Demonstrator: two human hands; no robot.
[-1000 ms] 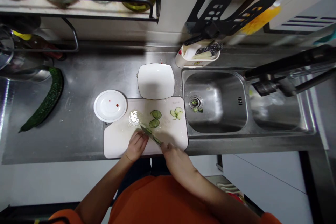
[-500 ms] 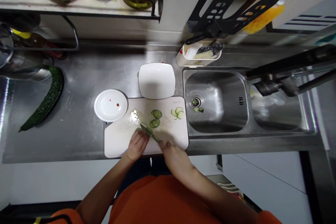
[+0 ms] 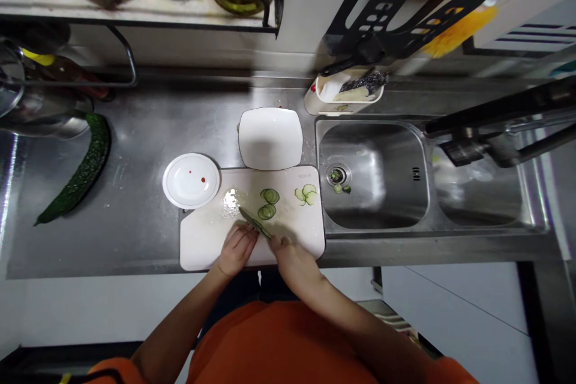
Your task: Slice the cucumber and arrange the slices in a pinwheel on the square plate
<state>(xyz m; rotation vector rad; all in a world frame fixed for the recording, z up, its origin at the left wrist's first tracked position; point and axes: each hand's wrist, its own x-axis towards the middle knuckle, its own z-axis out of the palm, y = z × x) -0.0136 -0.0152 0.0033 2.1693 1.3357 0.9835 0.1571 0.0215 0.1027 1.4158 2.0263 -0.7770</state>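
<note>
While the right hand point(image 3: 288, 256) is gripping the knife point(image 3: 249, 216) over the board point(image 3: 204, 246), the left hand point(image 3: 237, 248) is resting curled beside it, probably for steadying, contents hidden, and cucumber slices point(image 3: 267, 212) are lying beyond, seemingly clear of the blade.

Slices point(image 3: 266, 212) lie on the board point(image 3: 202, 243), apparently overlapping.

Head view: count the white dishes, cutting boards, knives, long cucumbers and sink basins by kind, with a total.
Round white dish and squarish white dish: 2
Flat white cutting board: 1
Grey metal knife: 1
Long dark-green curved cucumber: 1
Larger steel basin and smaller steel basin: 2
Total: 7
</note>
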